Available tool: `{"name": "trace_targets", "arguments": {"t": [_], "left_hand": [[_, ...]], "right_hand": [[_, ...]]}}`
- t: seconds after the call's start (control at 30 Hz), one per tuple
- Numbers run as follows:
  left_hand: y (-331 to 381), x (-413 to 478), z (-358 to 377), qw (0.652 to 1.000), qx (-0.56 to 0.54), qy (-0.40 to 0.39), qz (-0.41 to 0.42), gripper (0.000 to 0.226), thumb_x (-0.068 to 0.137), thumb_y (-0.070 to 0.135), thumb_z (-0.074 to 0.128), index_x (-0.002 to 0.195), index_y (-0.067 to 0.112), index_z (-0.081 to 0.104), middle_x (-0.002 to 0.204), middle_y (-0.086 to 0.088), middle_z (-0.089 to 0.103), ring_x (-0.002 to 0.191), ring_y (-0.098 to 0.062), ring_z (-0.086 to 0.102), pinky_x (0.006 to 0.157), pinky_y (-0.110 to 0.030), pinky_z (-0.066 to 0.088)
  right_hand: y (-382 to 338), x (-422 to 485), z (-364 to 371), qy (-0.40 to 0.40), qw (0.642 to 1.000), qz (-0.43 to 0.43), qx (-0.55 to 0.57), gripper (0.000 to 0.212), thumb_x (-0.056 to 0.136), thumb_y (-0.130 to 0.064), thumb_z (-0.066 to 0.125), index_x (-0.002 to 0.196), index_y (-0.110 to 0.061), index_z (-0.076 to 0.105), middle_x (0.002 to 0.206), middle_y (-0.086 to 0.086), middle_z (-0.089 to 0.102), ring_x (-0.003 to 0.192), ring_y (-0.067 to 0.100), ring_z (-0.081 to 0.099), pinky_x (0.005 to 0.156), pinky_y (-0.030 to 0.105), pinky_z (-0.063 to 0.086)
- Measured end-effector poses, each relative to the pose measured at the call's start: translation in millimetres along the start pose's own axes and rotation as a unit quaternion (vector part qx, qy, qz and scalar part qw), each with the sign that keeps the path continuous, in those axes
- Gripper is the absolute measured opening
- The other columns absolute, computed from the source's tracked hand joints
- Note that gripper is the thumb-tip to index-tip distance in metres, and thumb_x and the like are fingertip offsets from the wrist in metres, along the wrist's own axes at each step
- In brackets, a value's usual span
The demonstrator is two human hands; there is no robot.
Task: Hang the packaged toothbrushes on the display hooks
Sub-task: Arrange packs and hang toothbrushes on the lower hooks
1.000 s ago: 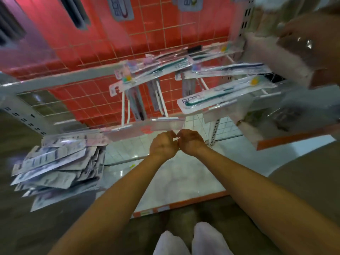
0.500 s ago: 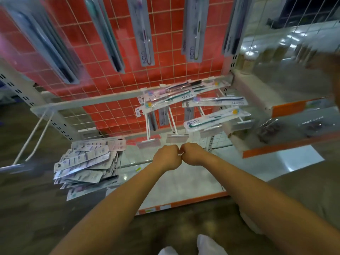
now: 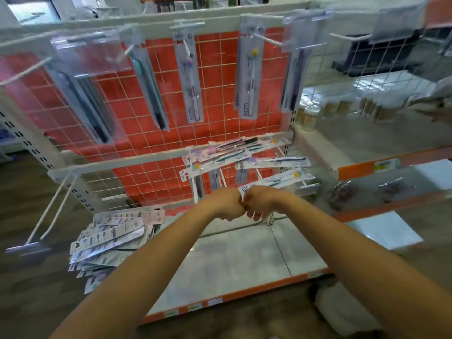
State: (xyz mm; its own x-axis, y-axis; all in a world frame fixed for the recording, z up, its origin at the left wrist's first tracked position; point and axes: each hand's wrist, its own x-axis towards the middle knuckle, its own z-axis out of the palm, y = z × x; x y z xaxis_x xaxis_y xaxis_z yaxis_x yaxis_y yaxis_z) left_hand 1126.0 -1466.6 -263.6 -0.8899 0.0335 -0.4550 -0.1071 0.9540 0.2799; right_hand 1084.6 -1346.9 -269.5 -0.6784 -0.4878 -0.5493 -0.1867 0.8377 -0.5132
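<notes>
My left hand (image 3: pixel 227 204) and my right hand (image 3: pixel 263 201) are curled into fists that touch each other, in front of the lower row of hooks (image 3: pixel 226 181). I see nothing held in either fist. Several packaged toothbrushes (image 3: pixel 234 155) lie flat across those lower hooks. The near end of one package (image 3: pixel 277 180) sits just above my right hand. More packages hang upright from the upper hooks, among them one with a pink brush (image 3: pixel 193 77) and one with a yellow brush (image 3: pixel 249 69). A loose pile of packages (image 3: pixel 115 236) lies on the bottom shelf at the left.
A red wire-grid back panel (image 3: pixel 220 113) carries the hooks. A long empty double hook (image 3: pixel 49 211) sticks out at the lower left. The shelf unit on the right (image 3: pixel 354 165) holds jars (image 3: pixel 310 116). The grey base shelf (image 3: pixel 244 260) has an orange front edge.
The view has tilted upward, bringing the upper row of hanging packages into sight. My fists have stayed pressed together in front of the lower hooks.
</notes>
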Motion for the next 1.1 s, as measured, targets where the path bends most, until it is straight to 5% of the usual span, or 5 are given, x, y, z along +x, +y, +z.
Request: {"name": "trace_targets", "arguments": {"t": [0.33, 0.4, 0.5, 0.83, 1.1], "left_hand": [[40, 41, -19, 0.977, 0.065, 0.2, 0.036, 0.032, 0.093, 0.026, 0.052, 0.122, 0.016, 0.057, 0.118, -0.01, 0.059, 0.102, -0.029, 0.058, 0.076, -0.041, 0.05], [47, 52, -16, 0.973, 0.074, 0.214, 0.035, 0.034, 0.094, 0.026, 0.051, 0.125, 0.013, 0.054, 0.122, -0.013, 0.058, 0.107, -0.031, 0.055, 0.08, -0.041, 0.047], [55, 70, -10, 0.978, 0.078, 0.193, 0.02, 0.042, 0.095, 0.034, 0.051, 0.129, 0.009, 0.05, 0.13, -0.015, 0.053, 0.118, -0.033, 0.048, 0.089, -0.043, 0.045], [70, 103, 14, 0.976, 0.087, 0.196, 0.045, 0.063, 0.088, 0.06, 0.056, 0.133, 0.016, 0.049, 0.132, -0.008, 0.056, 0.115, -0.028, 0.051, 0.092, -0.039, 0.044], [72, 109, 10, 0.979, 0.085, 0.184, 0.028, 0.043, 0.088, 0.05, 0.062, 0.11, 0.014, 0.065, 0.113, -0.008, 0.067, 0.101, -0.026, 0.06, 0.08, -0.034, 0.048]], "right_hand": [[37, 26, -65, 0.187, 0.975, -0.064, -0.102, 0.019, 0.09, -0.019, 0.053, 0.072, -0.02, 0.059, 0.088, 0.007, 0.064, 0.089, 0.027, 0.06, 0.071, 0.031, 0.044], [51, 37, -73, 0.222, 0.968, -0.064, -0.094, 0.011, 0.089, -0.021, 0.054, 0.093, -0.021, 0.065, 0.106, 0.007, 0.063, 0.102, 0.025, 0.057, 0.079, 0.03, 0.042], [71, 50, -85, 0.247, 0.961, -0.054, -0.116, 0.041, 0.088, -0.02, 0.059, 0.128, -0.015, 0.056, 0.131, 0.009, 0.055, 0.121, 0.026, 0.049, 0.095, 0.033, 0.041], [106, 90, -103, 0.261, 0.951, -0.082, -0.142, 0.063, 0.084, -0.036, 0.065, 0.139, -0.019, 0.039, 0.135, 0.009, 0.049, 0.123, 0.031, 0.045, 0.099, 0.039, 0.041], [111, 114, -106, 0.205, 0.961, -0.108, -0.152, 0.076, 0.077, -0.036, 0.071, 0.141, -0.022, 0.032, 0.13, 0.01, 0.052, 0.113, 0.03, 0.053, 0.094, 0.042, 0.047]]}}
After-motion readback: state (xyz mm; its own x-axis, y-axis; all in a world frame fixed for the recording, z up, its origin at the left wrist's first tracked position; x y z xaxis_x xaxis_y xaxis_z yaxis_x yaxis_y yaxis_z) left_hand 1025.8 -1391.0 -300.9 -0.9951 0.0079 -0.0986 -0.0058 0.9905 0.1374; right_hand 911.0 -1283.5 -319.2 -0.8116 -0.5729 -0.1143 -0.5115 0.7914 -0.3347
